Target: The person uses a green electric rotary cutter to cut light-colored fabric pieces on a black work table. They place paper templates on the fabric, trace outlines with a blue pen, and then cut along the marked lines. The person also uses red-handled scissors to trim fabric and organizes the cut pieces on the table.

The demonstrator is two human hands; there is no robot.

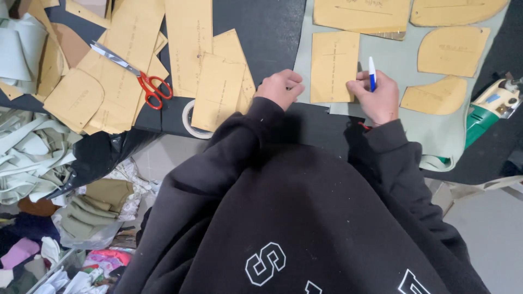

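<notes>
My right hand (377,97) grips a blue and white pen (372,74), tip down at the right edge of a rectangular brown paper pattern piece (333,66). That piece lies on pale green fabric (403,60) spread over the dark table (267,27). My left hand (282,88) is curled into a loose fist and rests at the piece's lower left corner, on the fabric's edge. Black sleeves cover both arms.
More brown pattern pieces (452,50) lie on the fabric to the right and above. A pile of paper patterns (125,60) with red-handled scissors (147,86) and a tape roll (189,121) sits at left. A green electric cutter (493,106) lies far right. Fabric scraps (32,158) fill the floor below left.
</notes>
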